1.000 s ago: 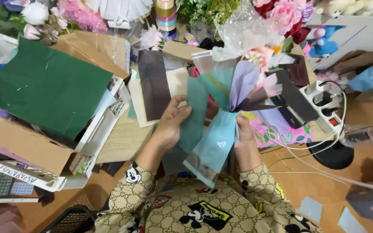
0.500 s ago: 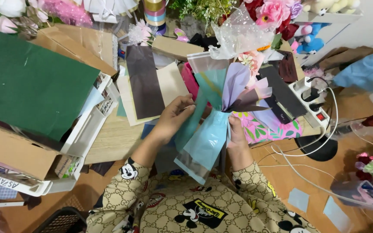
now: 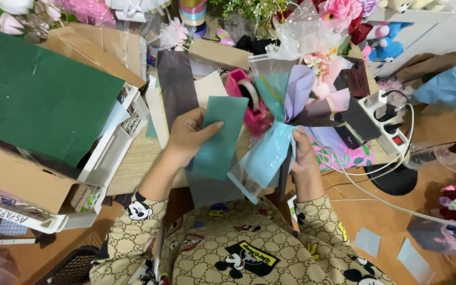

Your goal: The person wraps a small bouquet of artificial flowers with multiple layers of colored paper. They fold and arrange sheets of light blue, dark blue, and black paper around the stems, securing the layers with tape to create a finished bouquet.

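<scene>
Far left, a big dark green sheet (image 3: 40,95) draped over a cardboard box (image 3: 22,182) and a white tray (image 3: 106,158), largest thing on the wooden table (image 3: 133,163); beyond it, more paper sheets in grey-brown (image 3: 175,79) and cream (image 3: 209,87), ribbon spools (image 3: 192,10) and flowers along the far edge. Right of centre, the small bouquet (image 3: 302,89), already wrapped in several layers: clear film round pink blooms at the top, then lilac, teal and light blue sheets gathered to a waist. Right hand (image 3: 303,153) closed tight round that waist, holding the bundle upright just right of the pink tape dispenser (image 3: 249,103). Left hand (image 3: 188,134) pinching a loose teal paper sheet (image 3: 220,137) between thumb and fingers, near the bouquet but apart from it, not yet folded in. Judged well along: core layers on, this sheet still to add, no tape or ribbon seen at the waist. Far right, a white power strip (image 3: 389,119) with trailing cables
</scene>
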